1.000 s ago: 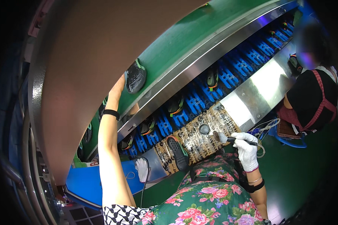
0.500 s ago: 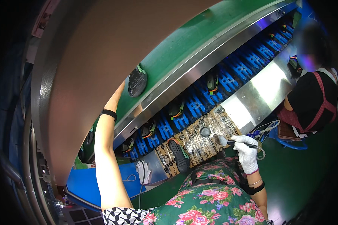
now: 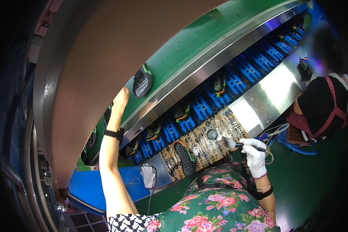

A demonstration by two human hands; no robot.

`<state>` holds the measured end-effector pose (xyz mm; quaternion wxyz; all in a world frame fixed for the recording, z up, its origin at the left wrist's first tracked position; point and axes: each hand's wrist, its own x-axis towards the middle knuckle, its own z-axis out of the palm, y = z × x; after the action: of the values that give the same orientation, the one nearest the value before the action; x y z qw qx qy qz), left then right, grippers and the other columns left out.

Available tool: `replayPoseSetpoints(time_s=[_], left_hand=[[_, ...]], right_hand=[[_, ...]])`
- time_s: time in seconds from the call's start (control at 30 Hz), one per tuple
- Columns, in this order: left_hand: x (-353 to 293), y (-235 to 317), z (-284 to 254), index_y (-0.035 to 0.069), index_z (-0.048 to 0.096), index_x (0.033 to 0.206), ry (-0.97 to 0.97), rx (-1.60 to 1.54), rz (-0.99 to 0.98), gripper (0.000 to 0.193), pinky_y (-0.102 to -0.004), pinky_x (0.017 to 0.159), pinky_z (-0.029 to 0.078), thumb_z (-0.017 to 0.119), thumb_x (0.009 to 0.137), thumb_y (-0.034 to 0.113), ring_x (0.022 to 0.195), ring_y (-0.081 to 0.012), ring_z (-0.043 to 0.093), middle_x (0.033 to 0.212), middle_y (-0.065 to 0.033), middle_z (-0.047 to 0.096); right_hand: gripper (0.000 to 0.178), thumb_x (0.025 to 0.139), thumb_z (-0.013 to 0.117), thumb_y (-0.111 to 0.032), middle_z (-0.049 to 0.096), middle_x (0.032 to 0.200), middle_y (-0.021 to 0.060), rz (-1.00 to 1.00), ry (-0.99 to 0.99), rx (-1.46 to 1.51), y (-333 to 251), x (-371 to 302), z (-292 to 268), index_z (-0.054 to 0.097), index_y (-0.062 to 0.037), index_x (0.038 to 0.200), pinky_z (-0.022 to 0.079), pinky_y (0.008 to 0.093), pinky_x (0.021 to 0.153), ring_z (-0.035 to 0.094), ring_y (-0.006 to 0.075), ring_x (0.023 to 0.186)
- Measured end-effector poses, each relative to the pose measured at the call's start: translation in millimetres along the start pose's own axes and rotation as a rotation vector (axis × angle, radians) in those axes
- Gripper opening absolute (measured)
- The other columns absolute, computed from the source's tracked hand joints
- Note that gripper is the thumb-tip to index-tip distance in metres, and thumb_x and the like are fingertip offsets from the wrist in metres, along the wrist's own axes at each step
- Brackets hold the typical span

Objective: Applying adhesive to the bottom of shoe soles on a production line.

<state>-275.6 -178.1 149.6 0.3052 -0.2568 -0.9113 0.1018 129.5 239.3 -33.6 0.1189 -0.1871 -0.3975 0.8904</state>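
My left hand [image 3: 121, 98], bare, reaches to the edge of the brown hood at the green belt. Its fingers are mostly hidden, so their grip does not show. Just right of it a dark shoe [image 3: 143, 83] lies on the belt. Left of that wrist, part of another dark shoe [image 3: 108, 115] shows. In a white knit glove, my right hand [image 3: 255, 157] is closed round the black handle of a brush [image 3: 232, 144]. The bristles hang over the taped cardboard [image 3: 205, 149], beside a small round dark pot [image 3: 212, 134]. A grey clog-like shoe [image 3: 185, 158] lies on the cardboard's left part.
A brown hood [image 3: 92, 58] overhangs the green belt [image 3: 205, 34]. Below a metal rail, blue racks [image 3: 201, 110] carry several shoes. A white glove [image 3: 147, 176] lies near a blue panel [image 3: 89, 187]. On the right a person [image 3: 321, 100] sits beside cables [image 3: 272, 135].
My left hand has drawn back toward me, and more of it shows at the hood's edge. The belt shoe shows slightly shifted. My right hand and brush have hardly moved.
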Motion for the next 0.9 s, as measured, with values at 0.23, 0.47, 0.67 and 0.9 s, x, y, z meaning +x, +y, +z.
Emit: replayPoseSetpoints(time_s=[0.23,0.47,0.67,0.9], left_hand=[[-31,98,-89,0.017,0.030,0.160,-0.076,-0.687,-0.355,0.086,-0.0465,0.110,0.037,0.075,0.088,0.032,0.131,-0.0277,0.050,0.152,-0.0151,0.044],[-12,92,-53,0.012,0.005,0.163,-0.143,-0.736,-0.554,0.127,-0.0467,0.102,0.046,0.089,0.073,0.043,0.123,-0.0381,0.054,0.147,-0.0345,0.037],[16,68,-6,0.011,0.006,0.163,-0.066,-0.726,-0.581,0.132,-0.0473,0.100,0.049,0.092,0.069,0.045,0.123,-0.0386,0.054,0.149,-0.0350,0.032],[18,102,-23,0.003,0.029,0.156,-0.035,-0.408,-0.125,0.091,-0.0525,0.119,0.025,0.077,0.085,0.036,0.144,-0.0474,0.027,0.154,-0.0308,0.031]], right_hand=[[0.016,0.081,0.067,0.006,0.075,0.103,0.0188,0.021,-0.022,0.017,4,4,-1,0.074,0.0028,0.095,0.059,0.0285,0.071,0.073,0.0221,0.089],[0.017,0.080,0.068,0.006,0.075,0.103,0.0192,0.052,-0.033,0.023,5,6,3,0.074,0.0021,0.096,0.059,0.0283,0.071,0.073,0.0214,0.087],[0.017,0.080,0.068,0.006,0.075,0.102,0.0190,0.058,-0.010,0.019,-1,2,10,0.074,0.0018,0.096,0.058,0.0282,0.071,0.072,0.0207,0.084],[0.019,0.080,0.067,0.006,0.075,0.103,0.0182,0.021,0.073,0.041,-4,4,-3,0.074,0.0025,0.096,0.057,0.0271,0.071,0.072,0.0201,0.086]])
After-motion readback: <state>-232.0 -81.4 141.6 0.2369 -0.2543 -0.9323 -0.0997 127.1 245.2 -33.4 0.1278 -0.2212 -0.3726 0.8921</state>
